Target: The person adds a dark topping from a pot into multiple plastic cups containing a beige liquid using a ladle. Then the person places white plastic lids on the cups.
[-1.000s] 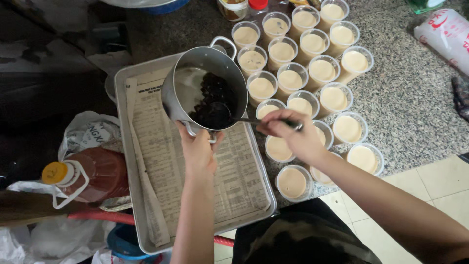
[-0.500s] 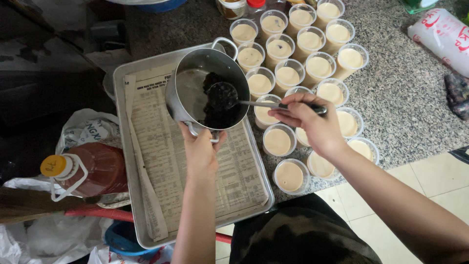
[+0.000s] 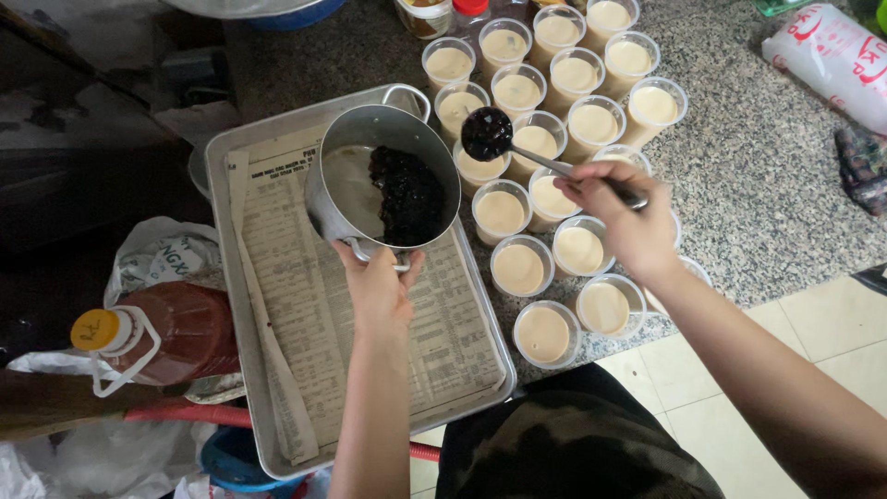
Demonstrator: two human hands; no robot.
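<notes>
The pot (image 3: 383,180) of dark pearls (image 3: 408,194) sits tilted over the paper-lined tray (image 3: 236,305), its handle clasped by the left hand (image 3: 379,282) at 6 o'clock. At its 3 o'clock, the right hand (image 3: 624,226) pinches a spoon (image 3: 487,134), heaped with pearls, above the cups (image 3: 519,268) of creamy drink.

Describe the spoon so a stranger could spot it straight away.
Start at the metal tray lined with newspaper, then look right, past the tilted pot, to the crowd of cream-filled cups. The spoon hangs above them, held in the right hand: the only dark, glossy heap among pale drinks.
</notes>
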